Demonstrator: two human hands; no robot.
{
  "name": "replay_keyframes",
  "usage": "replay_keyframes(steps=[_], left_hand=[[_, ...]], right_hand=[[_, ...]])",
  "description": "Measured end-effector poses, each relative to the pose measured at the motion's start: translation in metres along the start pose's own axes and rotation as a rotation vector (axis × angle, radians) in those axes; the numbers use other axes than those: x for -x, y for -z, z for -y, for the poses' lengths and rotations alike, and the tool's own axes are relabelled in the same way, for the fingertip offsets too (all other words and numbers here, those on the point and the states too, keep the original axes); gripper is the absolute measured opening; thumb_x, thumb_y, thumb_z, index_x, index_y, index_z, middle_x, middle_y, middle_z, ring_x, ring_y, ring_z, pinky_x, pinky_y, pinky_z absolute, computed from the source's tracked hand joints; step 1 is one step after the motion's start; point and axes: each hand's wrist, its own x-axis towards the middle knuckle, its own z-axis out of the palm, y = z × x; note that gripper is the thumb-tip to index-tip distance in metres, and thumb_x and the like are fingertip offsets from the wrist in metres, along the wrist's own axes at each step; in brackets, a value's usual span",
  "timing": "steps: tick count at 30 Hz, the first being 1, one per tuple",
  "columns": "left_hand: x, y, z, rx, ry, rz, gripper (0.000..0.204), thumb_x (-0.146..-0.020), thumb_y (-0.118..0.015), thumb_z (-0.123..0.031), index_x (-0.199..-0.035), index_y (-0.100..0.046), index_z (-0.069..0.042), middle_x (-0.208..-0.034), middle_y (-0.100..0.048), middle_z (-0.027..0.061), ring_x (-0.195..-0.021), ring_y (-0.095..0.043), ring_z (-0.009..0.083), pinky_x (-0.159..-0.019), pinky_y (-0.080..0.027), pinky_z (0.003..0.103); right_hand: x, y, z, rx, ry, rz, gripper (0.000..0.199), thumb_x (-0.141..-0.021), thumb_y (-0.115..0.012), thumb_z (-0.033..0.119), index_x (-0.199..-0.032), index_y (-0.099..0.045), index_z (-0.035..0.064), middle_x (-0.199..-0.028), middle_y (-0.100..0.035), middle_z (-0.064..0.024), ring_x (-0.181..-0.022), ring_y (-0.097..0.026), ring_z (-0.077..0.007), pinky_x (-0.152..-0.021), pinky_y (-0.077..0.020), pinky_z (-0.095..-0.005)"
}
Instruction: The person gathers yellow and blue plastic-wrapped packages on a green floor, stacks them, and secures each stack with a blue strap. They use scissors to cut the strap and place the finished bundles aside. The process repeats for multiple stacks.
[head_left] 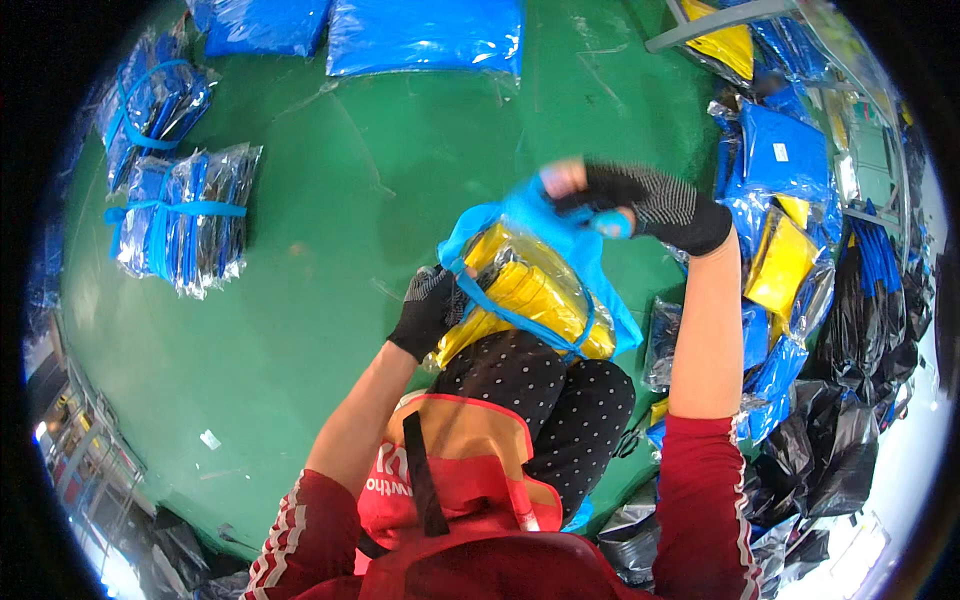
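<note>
Left hand [428, 305] in a black glove grips the lower-left end of the clear-wrapped yellow packet bundle [525, 290]; its long axis runs up-left to down-right. Right hand [650, 205], above and right, pinches the blue plastic strap [535, 215] taut.

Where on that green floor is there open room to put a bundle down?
The green floor lies bare between the tied blue bundles on the left and the yellow bundle being held. The right side is crowded with piled blue, yellow and black packets.

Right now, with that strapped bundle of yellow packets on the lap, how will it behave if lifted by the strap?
The yellow bundle would probably sag, since its packets are soft, bulging film. The glossy wrap looks slippery, so packets might slide under the blue strap. The left hand steadies its side; the right hand pulls blue strapping above.
</note>
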Motion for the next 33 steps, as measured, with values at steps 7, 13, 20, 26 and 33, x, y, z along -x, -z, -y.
replay_keyframes(steps=[7,13,20,26,33], left_hand=[[-0.002,0.005,0.0,0.311,0.111,-0.046,0.017,-0.089,-0.055,-0.023,-0.092,-0.056,-0.006,-0.083,-0.058,0.007,-0.077,-0.059,0.0202,-0.066,-0.048,0.033],[-0.001,0.004,-0.009,0.402,0.183,-0.046,0.019,-0.091,-0.051,-0.024,-0.092,-0.055,-0.006,-0.081,-0.057,0.007,-0.076,-0.058,0.019,-0.069,-0.049,0.034],[-0.007,0.008,0.001,0.428,0.125,-0.022,0.022,-0.091,-0.051,-0.026,-0.09,-0.055,-0.005,-0.078,-0.055,0.0087,-0.073,-0.057,0.0223,-0.066,-0.049,0.036],[-0.004,0.011,-0.003,0.366,0.146,-0.024,0.021,-0.089,-0.055,-0.025,-0.093,-0.054,-0.005,-0.085,-0.059,0.0088,-0.079,-0.06,0.0224,-0.069,-0.049,0.034],[0.002,0.004,-0.001,0.408,0.128,-0.117,0.02,-0.089,-0.055,-0.023,-0.101,-0.055,-0.008,-0.079,-0.056,0.0035,-0.065,-0.055,0.0125,-0.055,-0.048,0.026]], right_hand=[[0.003,-0.06,0.007,-0.101,-0.308,-0.786,0.026,-0.08,-0.058,0.001,-0.105,-0.058,0.0068,-0.11,-0.06,-0.0075,-0.079,-0.061,-0.0171,-0.074,-0.0499,-0.0271],[-0.005,-0.104,-0.011,0.399,-0.057,-0.562,0.035,-0.075,-0.065,0.01,-0.109,-0.058,0.0067,-0.101,-0.061,-0.0108,-0.088,-0.058,-0.0205,-0.08,-0.0461,-0.0295],[0.203,0.072,0.003,1.476,-1.307,-0.774,0.04,-0.086,-0.056,0.024,-0.122,-0.051,0.0075,-0.114,-0.058,-0.0126,-0.104,-0.056,-0.0211,-0.084,-0.0448,-0.0305],[0.04,-0.098,-0.024,0.172,-0.158,-0.736,0.018,-0.08,-0.056,0.007,-0.098,-0.059,0.0061,-0.083,-0.065,-0.008,-0.074,-0.062,-0.0212,-0.065,-0.0491,-0.0352],[-0.066,-0.187,-0.044,0.772,-0.542,-0.246,0.028,-0.085,-0.047,0.024,-0.073,-0.065,0.0062,-0.07,-0.062,-0.02,-0.071,-0.063,-0.033,-0.064,-0.0475,-0.0472]])
